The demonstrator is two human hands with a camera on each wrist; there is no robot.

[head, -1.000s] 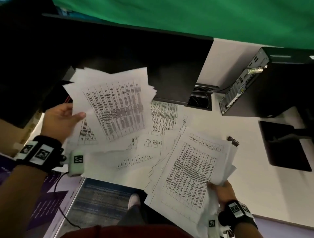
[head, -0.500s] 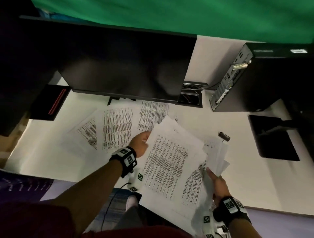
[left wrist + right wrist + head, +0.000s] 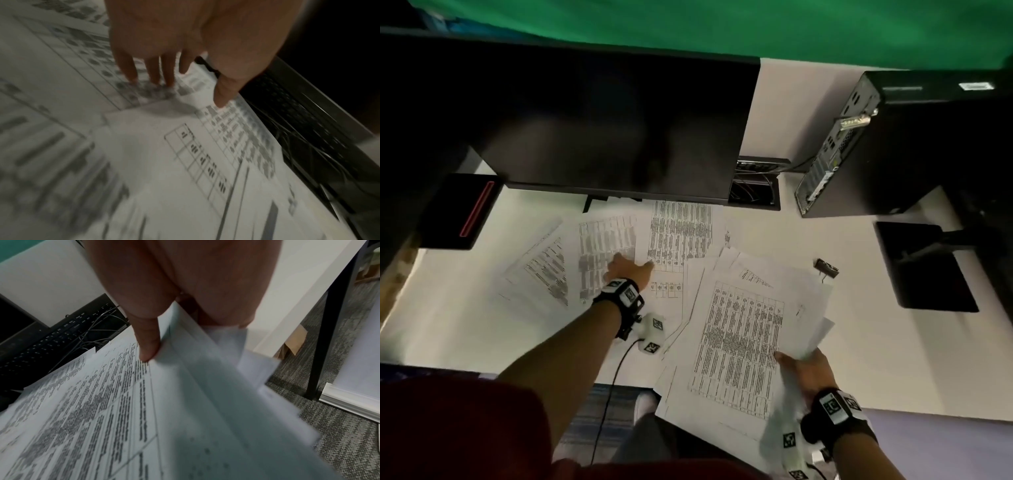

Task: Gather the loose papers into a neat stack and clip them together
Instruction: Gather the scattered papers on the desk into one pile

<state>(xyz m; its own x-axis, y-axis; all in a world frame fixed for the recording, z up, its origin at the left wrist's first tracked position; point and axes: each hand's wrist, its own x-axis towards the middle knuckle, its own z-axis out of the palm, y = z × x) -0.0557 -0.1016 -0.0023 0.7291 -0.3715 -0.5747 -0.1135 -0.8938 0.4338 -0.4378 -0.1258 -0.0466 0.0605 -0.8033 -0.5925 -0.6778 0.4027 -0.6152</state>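
My right hand (image 3: 803, 368) pinches the near right edge of an uneven sheaf of printed papers (image 3: 739, 342), thumb (image 3: 149, 344) on top and fingers underneath; the sheaf (image 3: 92, 410) overhangs the desk's front edge. Several loose printed sheets (image 3: 678, 236) lie spread on the white desk below the monitor. My left hand (image 3: 626, 269) reaches over them with fingers extended, the fingertips (image 3: 156, 79) touching a sheet (image 3: 164, 146). A black binder clip (image 3: 826, 268) lies on the desk just beyond the sheaf's far right corner.
A large black monitor (image 3: 599, 126) stands behind the loose sheets. A computer tower (image 3: 876, 144) sits at the back right, with a cable opening (image 3: 755, 186) beside it. A black monitor base (image 3: 924, 267) is at right, a dark box (image 3: 462, 212) at left.
My left hand let go of the sheets it added to the sheaf and moved forward to the loose sheets under the monitor. The right hand keeps its grip on the sheaf.
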